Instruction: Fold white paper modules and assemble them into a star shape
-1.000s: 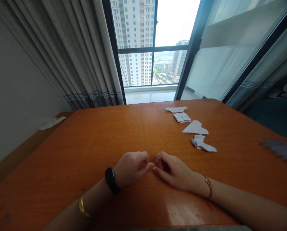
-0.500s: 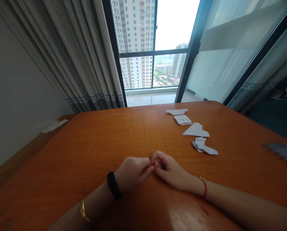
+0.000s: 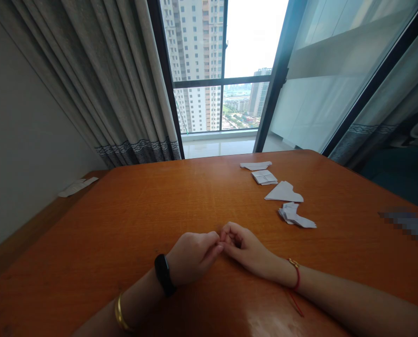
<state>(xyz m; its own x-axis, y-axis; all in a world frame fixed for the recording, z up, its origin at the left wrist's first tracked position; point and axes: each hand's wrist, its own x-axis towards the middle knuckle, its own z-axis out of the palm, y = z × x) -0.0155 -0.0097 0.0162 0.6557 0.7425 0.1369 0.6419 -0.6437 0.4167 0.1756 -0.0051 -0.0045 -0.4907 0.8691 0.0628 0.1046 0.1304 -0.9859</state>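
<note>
Since before, your hands barely moved: left hand (image 3: 191,255) and right hand (image 3: 245,247) rest curled, fingertips touching, on the orange wooden table (image 3: 124,220) by the window (image 3: 223,70); whether they pinch anything is unclear; folded white papers (image 3: 284,193) lie beyond.

- The table (image 3: 124,224) was orange-brown wood, smooth, with a glossy sheen near the front edge.
- The folded pieces (image 3: 284,193) were white matt paper.
- The curtain (image 3: 117,79) was grey woven cloth, matt, with a patterned band low down.
- The watch (image 3: 164,274) looked like black, slightly shiny plastic.
- The bangle (image 3: 120,312) was shiny gold-coloured metal.
- The string (image 3: 297,281) was red thread.
</note>
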